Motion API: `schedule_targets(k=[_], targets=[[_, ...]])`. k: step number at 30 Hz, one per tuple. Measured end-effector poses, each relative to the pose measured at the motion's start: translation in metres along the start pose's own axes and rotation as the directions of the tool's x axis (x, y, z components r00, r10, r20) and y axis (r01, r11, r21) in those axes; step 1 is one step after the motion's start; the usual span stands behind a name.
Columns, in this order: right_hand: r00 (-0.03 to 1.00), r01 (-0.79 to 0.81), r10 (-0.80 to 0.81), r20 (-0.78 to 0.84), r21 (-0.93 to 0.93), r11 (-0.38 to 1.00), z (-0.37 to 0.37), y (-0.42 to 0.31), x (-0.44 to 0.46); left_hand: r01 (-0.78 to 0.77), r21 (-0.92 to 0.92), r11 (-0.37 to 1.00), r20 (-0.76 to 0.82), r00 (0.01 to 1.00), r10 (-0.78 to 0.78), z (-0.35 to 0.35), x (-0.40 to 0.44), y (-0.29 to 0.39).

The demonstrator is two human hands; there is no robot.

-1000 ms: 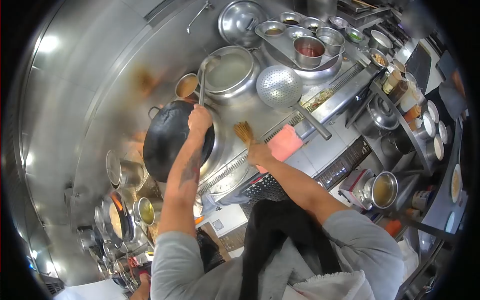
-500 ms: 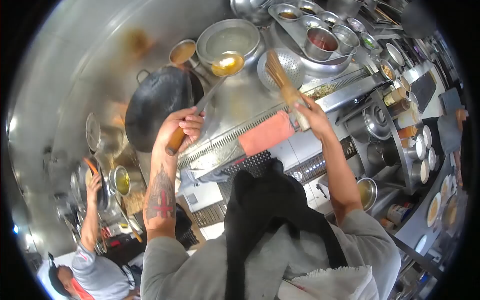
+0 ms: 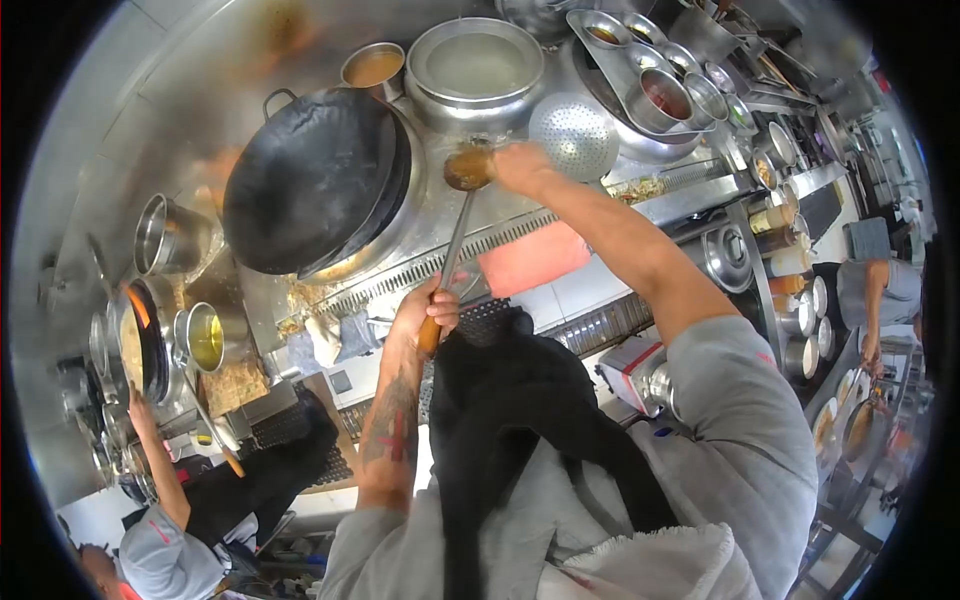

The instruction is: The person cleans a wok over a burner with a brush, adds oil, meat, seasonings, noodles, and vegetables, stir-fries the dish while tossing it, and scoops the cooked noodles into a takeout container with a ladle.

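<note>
The left hand (image 3: 428, 315) is wrapped snugly around the wooden handle of a ladle (image 3: 456, 240), which slants forward to its bowl over the steel stovetop (image 3: 437, 170). The right hand (image 3: 522, 168) is curled at that bowl and appears closed on a brush (image 3: 481, 160), its brown bristles against the bowl; the fingers and blur hide the brush's handle.

From the left, a co-worker's hand (image 3: 138, 402) is at a pan (image 3: 160, 345), well apart from the ladle, so a clash there seems unlikely. The black wok (image 3: 310, 180) appears tilted on its burner; a sideways slip of the ladle could strike its rim and rock it. Beyond it, the small pot of brown liquid (image 3: 390, 88) could slop if the wok were shoved backward. The wide pot of cloudy liquid (image 3: 440, 105) stands just behind the ladle bowl: too hard a push by the brush could drive the bowl into it and splash the right hand. The pink cloth (image 3: 535, 258) lies below the right forearm, which could drag it if lowered. Farther right, an outward elbow swing could jolt the perforated skimmer (image 3: 575, 135).
</note>
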State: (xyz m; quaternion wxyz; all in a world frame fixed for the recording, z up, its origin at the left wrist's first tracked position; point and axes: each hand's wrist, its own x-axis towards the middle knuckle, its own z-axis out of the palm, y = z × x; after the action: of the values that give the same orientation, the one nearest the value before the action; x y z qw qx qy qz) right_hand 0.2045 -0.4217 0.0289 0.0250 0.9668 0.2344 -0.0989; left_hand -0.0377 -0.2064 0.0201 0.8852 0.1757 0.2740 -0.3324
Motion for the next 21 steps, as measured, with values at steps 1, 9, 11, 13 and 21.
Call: schedule_targets(k=[1, 9, 11, 13, 21], targets=[[1.0, -0.006, 0.006, -0.003, -0.009, 1.0, 0.0, 0.001, 0.003, 0.012, -0.03, 0.999, 0.028, 1.0, -0.011, 0.0, 0.001, 0.003], [0.986, 0.063, -0.024, 0.167, -0.232, 0.971, -0.056, 0.013, -0.011, -0.037, 0.44, 0.897, -0.165, 0.979, 0.122, -0.002, -0.009, 0.015], [0.999, 0.009, -0.005, 0.031, -0.141, 0.99, -0.048, 0.01, -0.027, -0.014, 0.441, 0.897, -0.168, 0.981, 0.098, -0.001, -0.01, 0.019], [0.995, -0.022, 0.016, -0.103, -0.052, 0.998, -0.034, 0.015, -0.035, 0.001, 0.436, 0.9, -0.179, 0.98, 0.086, 0.002, -0.009, 0.019], [0.981, -0.196, 0.19, 0.045, 0.208, 0.958, 0.019, 0.016, -0.057, 0.085, 0.397, 0.914, -0.182, 0.983, -0.013, 0.001, -0.012, 0.026]])
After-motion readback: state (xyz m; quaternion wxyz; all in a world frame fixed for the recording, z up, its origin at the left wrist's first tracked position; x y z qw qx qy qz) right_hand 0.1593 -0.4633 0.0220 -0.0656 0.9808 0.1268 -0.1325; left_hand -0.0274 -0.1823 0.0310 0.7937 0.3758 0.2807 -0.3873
